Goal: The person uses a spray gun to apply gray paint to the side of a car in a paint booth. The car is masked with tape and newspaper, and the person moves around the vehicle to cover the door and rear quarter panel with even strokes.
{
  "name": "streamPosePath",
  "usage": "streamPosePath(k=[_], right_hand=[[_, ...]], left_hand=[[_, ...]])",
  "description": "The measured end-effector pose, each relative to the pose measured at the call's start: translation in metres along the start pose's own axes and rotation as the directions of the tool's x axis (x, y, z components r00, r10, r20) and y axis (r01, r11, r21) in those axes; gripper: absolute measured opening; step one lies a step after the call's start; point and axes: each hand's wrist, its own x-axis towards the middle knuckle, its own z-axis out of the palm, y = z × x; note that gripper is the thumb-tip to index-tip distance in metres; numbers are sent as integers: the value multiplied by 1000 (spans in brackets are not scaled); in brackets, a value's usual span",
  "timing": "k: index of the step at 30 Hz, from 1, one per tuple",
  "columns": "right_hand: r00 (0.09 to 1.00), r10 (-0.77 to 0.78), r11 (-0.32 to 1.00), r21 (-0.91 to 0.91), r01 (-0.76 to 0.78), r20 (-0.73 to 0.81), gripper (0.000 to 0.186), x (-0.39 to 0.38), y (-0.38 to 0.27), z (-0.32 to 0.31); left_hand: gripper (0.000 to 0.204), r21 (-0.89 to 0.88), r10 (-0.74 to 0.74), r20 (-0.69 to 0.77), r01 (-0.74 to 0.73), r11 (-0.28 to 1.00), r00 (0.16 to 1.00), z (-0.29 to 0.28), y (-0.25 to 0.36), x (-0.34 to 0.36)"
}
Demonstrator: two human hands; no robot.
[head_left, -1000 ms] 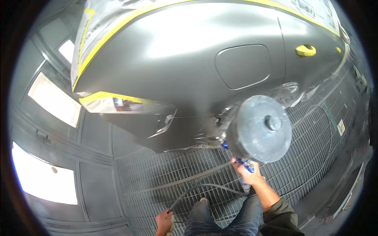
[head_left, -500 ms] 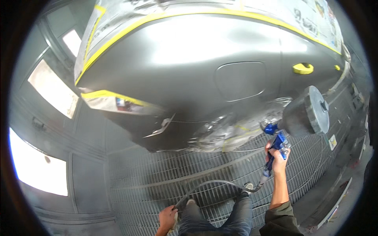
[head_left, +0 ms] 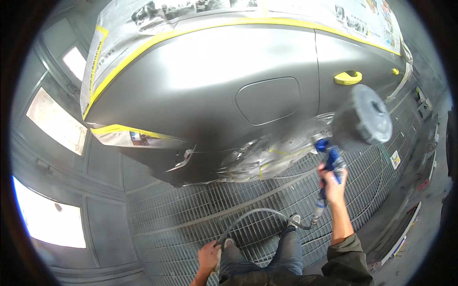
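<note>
My right hand (head_left: 335, 187) grips a blue spray gun (head_left: 333, 159) with a large grey paint cup (head_left: 372, 119) on its top. The gun is off the car's side, below the door handle (head_left: 348, 77), which is covered in yellow. My left hand (head_left: 208, 256), low in the view, is closed round a grey air hose (head_left: 260, 210) that curves over to the bottom of the gun's grip. Facing me is the grey car panel (head_left: 181, 95) with its fuel flap (head_left: 269, 101). The fingers of my right hand are partly hidden behind the grip.
Printed masking paper (head_left: 219, 10) edged with yellow tape covers the car's upper part. Crumpled masking film (head_left: 276, 153) hangs over the wheel area. Under my feet runs a metal floor grating (head_left: 200, 209). A long trim part (head_left: 393, 233) lies at the right. Bright windows (head_left: 52, 214) line the left wall.
My right hand has carried the spray gun rightward and up relative to the car panel. The view has shifted, so the car appears farther left. The left hand keeps hold of the hose.
</note>
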Motion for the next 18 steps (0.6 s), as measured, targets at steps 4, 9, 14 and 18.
streamPosePath(k=[4,9,14,18], right_hand=[[920,15,995,86,-53,391,14,-37,-3,91],[601,-77,916,294,-272,796,24,-46,-15,160],[812,54,940,244,-237,582,27,-8,-26,121],[960,92,976,168,-140,263,21,39,-32,22]], left_hand=[[29,65,-74,-137,83,994,988,-48,-51,-21],[27,24,-323,-172,331,943,931,-87,-79,-45],[29,69,-348,-83,354,933,934,-69,-72,-45],[34,65,-172,9,171,983,985,-20,-12,-16]])
